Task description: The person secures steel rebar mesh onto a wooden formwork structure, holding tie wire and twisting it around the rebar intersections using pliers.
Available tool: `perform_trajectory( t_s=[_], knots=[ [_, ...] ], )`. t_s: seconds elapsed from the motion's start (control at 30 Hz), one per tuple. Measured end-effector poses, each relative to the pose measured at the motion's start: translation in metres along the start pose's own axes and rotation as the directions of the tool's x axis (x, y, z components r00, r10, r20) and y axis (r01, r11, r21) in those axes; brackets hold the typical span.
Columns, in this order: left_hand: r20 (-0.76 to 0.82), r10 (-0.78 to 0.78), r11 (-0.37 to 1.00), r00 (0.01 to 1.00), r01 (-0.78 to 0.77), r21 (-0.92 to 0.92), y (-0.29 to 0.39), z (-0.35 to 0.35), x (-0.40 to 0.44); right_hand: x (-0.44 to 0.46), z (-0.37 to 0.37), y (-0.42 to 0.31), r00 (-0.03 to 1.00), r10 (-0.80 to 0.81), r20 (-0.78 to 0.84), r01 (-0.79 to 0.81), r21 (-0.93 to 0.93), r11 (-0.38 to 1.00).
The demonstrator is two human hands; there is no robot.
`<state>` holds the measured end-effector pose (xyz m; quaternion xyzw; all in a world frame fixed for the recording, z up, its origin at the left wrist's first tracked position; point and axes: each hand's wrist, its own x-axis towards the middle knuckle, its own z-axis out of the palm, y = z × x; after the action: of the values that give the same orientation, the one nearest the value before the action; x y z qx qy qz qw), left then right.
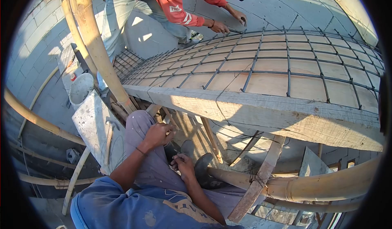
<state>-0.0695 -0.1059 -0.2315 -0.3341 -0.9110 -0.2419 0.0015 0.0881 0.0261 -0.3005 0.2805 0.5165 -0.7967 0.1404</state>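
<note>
Above my thigh, my left hand (159, 135) has its fingers curled together; whatever it may hold is too small to make out. Lower and to the right, my right hand (182, 165) is also closed, near my lap, and its contents are unclear. The two hands are apart. Beyond them runs a long wooden board (253, 110), edging a grid of dark steel bars (255, 59) over wooden panels. A thin wire (218, 102) hangs over the board.
A co-worker in a red jacket (163, 4) bends over the grid's far edge, both hands at the bars. Bamboo poles (87, 33) stand at the left. A hammer (109, 141) lies on a splattered board (96, 123) beside a bucket (81, 88). A bamboo beam (322, 184) crosses the lower right.
</note>
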Motion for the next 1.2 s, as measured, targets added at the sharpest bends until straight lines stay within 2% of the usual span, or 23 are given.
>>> perform_trajectory(
  t_s=[0.03, 0.1, 0.17, 0.23, 0.3, 0.37, 0.4, 0.47, 0.5, 0.57, 0.6, 0.67, 0.77, 0.8, 0.83, 0.87, 0.93, 0.97, 1.0, 1.07, 1.1, 1.17, 1.2],
  knots=[
    [-0.180, -0.045, 0.972, 0.983, 0.001, -0.234, 0.002, -0.007, 0.005, 0.000, 0.000, -0.001, 1.000, -0.003, -0.014, 0.003, -0.003, 1.000],
    [-0.359, -0.159, 0.943, 0.920, 0.035, -0.330, 0.000, -0.031, 0.023, 0.000, -0.002, 0.000, 1.000, 0.007, -0.017, -0.007, -0.005, 1.000],
    [-0.388, -0.283, 0.933, 0.877, 0.159, -0.323, -0.018, -0.060, 0.050, -0.002, -0.003, 0.003, 1.000, 0.017, -0.026, -0.017, -0.008, 1.000],
    [-0.358, -0.469, 0.883, 0.807, 0.440, -0.166, -0.033, -0.093, 0.083, -0.002, -0.001, 0.002, 1.000, 0.000, -0.019, 0.000, 0.001, 1.000],
    [-0.458, -0.320, 0.940, 0.829, 0.340, -0.040, -0.102, -0.079, 0.121, -0.003, 0.002, 0.000, 1.000, 0.013, -0.012, -0.013, -0.016, 1.000],
    [-0.175, -0.380, 0.910, 0.908, 0.402, 0.108, -0.148, -0.081, 0.153, 0.000, 0.002, -0.001, 0.999, 0.014, -0.034, -0.015, -0.020, 1.000],
    [-0.178, -0.382, 0.908, 0.907, 0.404, 0.108, -0.179, -0.073, 0.172, 0.000, 0.002, -0.002, 0.999, 0.014, -0.031, -0.014, -0.023, 1.000],
    [0.067, -0.255, 0.891, 0.964, 0.208, 0.404, -0.232, -0.049, 0.195, -0.002, 0.002, -0.002, 0.999, -0.001, -0.045, 0.001, -0.009, 1.000],
    [0.067, -0.258, 0.892, 0.964, 0.211, 0.401, -0.235, -0.044, 0.195, -0.003, 0.002, -0.001, 0.999, 0.001, -0.045, -0.001, -0.012, 1.000],
    [0.131, -0.450, 0.878, 0.883, 0.412, 0.244, -0.241, -0.036, 0.198, -0.003, 0.003, -0.002, 0.997, 0.010, -0.070, -0.010, -0.011, 1.000],
    [0.130, -0.450, 0.879, 0.884, 0.411, 0.242, -0.241, -0.033, 0.197, -0.002, 0.001, -0.001, 0.997, 0.008, -0.071, -0.009, -0.013, 1.000],
    [0.021, -0.473, 0.839, 0.881, 0.443, 0.315, -0.243, -0.026, 0.194, 0.000, -0.002, 0.002, 0.996, -0.001, -0.084, -0.001, -0.025, 1.000],
    [0.092, -0.404, 0.862, 0.910, 0.344, 0.373, -0.280, -0.007, 0.210, 0.001, -0.004, 0.003, 0.995, 0.020, -0.094, -0.022, -0.012, 1.000],
    [0.098, -0.403, 0.862, 0.910, 0.341, 0.375, -0.267, -0.010, 0.206, 0.000, -0.005, 0.005, 0.995, 0.024, -0.096, -0.025, -0.007, 1.000],
    [-0.161, -0.330, 0.914, 0.930, 0.357, 0.192, -0.236, -0.021, 0.197, 0.002, -0.004, 0.006, 0.996, 0.017, -0.088, -0.017, 0.004, 1.000],
    [-0.416, -0.276, 0.951, 0.867, 0.308, 0.010, -0.198, -0.037, 0.186, 0.003, -0.004, 0.006, 0.997, 0.009, -0.081, -0.007, 0.017, 1.000],
    [-0.444, -0.315, 0.935, 0.839, 0.193, -0.297, -0.104, -0.075, 0.145, 0.005, -0.005, 0.003, 0.996, 0.005, -0.085, -0.004, 0.022, 1.000],
    [-0.558, -0.242, 0.943, 0.794, 0.058, -0.326, -0.076, -0.070, 0.124, 0.005, -0.006, 0.003, 0.996, 0.013, -0.085, -0.012, 0.012, 1.000],
    [-0.540, -0.338, 0.891, 0.770, 0.077, -0.448, -0.038, -0.065, 0.095, 0.005, -0.006, 0.002, 0.996, 0.012, -0.086, -0.010, 0.023, 1.000],
    [-0.472, -0.298, 0.838, 0.830, -0.010, -0.546, -0.003, -0.026, 0.043, 0.006, -0.007, 0.001, 0.998, 0.002, -0.063, -0.002, 0.007, 1.000],
    [-0.295, -0.318, 0.759, 0.901, 0.055, -0.649, 0.024, -0.023, 0.020, 0.008, -0.006, 0.003, 0.998, 0.003, -0.069, -0.002, 0.015, 1.000],
    [-0.020, -0.272, 0.637, 0.962, 0.164, -0.753, 0.047, 0.011, -0.007, 0.009, -0.002, 0.008, 0.999, 0.036, -0.028, -0.036, 0.004, 0.999],
    [-0.016, -0.269, 0.634, 0.963, 0.165, -0.755, 0.055, 0.021, -0.010, 0.008, 0.000, 0.007, 0.999, 0.037, -0.034, -0.037, 0.005, 0.999]
  ],
)
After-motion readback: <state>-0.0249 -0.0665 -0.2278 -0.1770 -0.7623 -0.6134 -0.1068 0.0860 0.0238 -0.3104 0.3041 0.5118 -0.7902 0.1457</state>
